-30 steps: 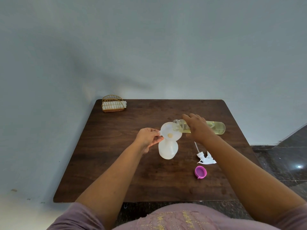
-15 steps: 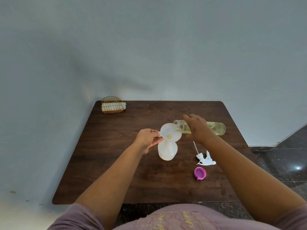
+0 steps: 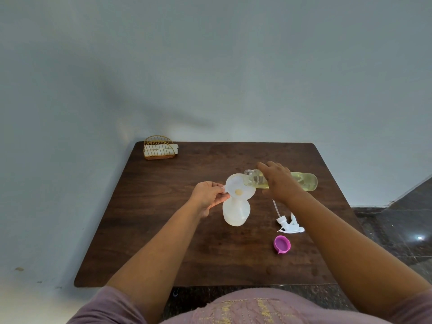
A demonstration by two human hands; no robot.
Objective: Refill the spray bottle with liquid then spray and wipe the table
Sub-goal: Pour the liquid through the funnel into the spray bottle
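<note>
We have the spray bottle [image 3: 236, 212] standing upright near the middle of the table [image 3: 163, 230], a squat, rounded body of milky, see-through plastic, its head off. In its neck sits a white funnel [image 3: 239, 188], a wide shallow cone, smooth and faintly translucent, with a small pale yellow spot showing at the throat.

Our left hand [image 3: 208, 195] pinches the funnel's left rim, thumb and fingertips closed on the edge.

Above and to the right, our right hand [image 3: 279, 181] is wrapped around a clear refill bottle [image 3: 304, 181], a long cylinder tipped almost flat, its threaded open mouth resting right over the funnel's rim. Pale yellow liquid lies pooled along the lower side of it. We cannot tell whether any stream is leaving the mouth.

To the right of the spray bottle, flat on the wood, lies the white trigger head [image 3: 291, 225], angular hard plastic with its thin dip tube running up towards our right wrist. Just in front of it sits a pink cap [image 3: 282, 244], round, glossy, open side up, with a little tab.

The table is dark brown wood grain, matte, with rounded corners. At its far left corner stands an arched gold wire holder [image 3: 159, 148] with something white tucked in it.
</note>
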